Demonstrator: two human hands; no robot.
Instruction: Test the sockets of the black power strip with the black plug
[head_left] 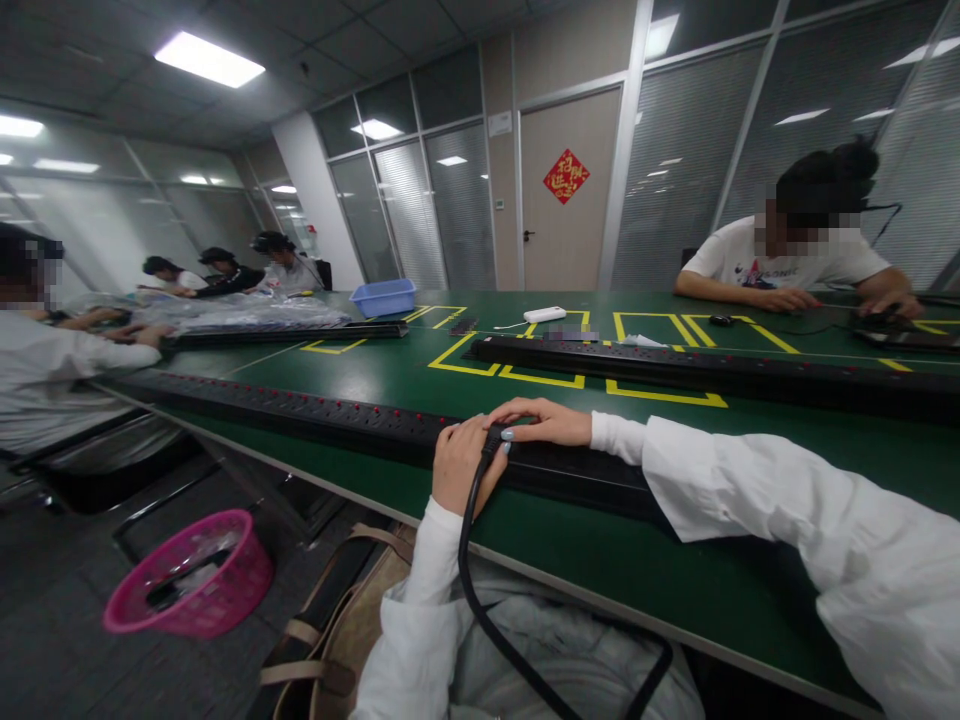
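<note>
A long black power strip with a row of sockets and red switches or lights lies slantwise along the near table edge. Between my two hands, the black power cord meets the strip's top and hangs down over the edge toward my lap. My left hand is closed round the cord's end, its fingers resting on the strip and its thumb on the other side. From the right, my right hand pinches the same end, fingers curled over it. The fingers partly hide where cord and strip meet.
A second black power strip lies farther back beside yellow tape outlines. A blue bin and a white device stand beyond. Co-workers sit left and across at right. A pink basket and brown bag are below the table.
</note>
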